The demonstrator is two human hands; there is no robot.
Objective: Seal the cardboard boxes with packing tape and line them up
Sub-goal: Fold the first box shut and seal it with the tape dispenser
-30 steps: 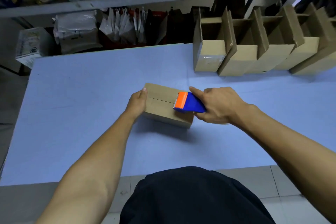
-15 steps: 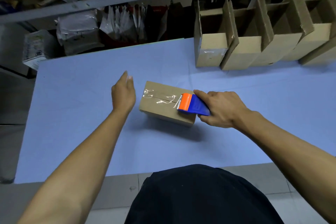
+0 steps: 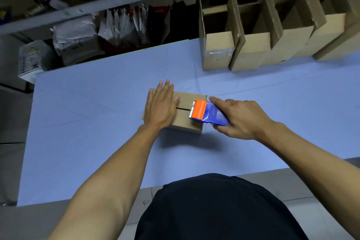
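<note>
A small closed cardboard box (image 3: 187, 121) lies in the middle of the blue table (image 3: 93, 122). My left hand (image 3: 160, 107) lies flat on the box's left half with straight fingers, covering most of the top seam. My right hand (image 3: 240, 118) grips a blue and orange tape dispenser (image 3: 206, 113) whose orange toothed end rests on the box's right end, over the seam.
Several open cardboard boxes (image 3: 251, 50) with upright flaps stand in a row at the table's back right. Behind the table's far edge a low shelf holds plastic bags (image 3: 78, 39) and packets. A grey tiled floor shows at the near edge.
My left hand left the box's left end, hovered beside it, and now presses flat on its top. The dispenser slid right along the seam to the box's right end.
</note>
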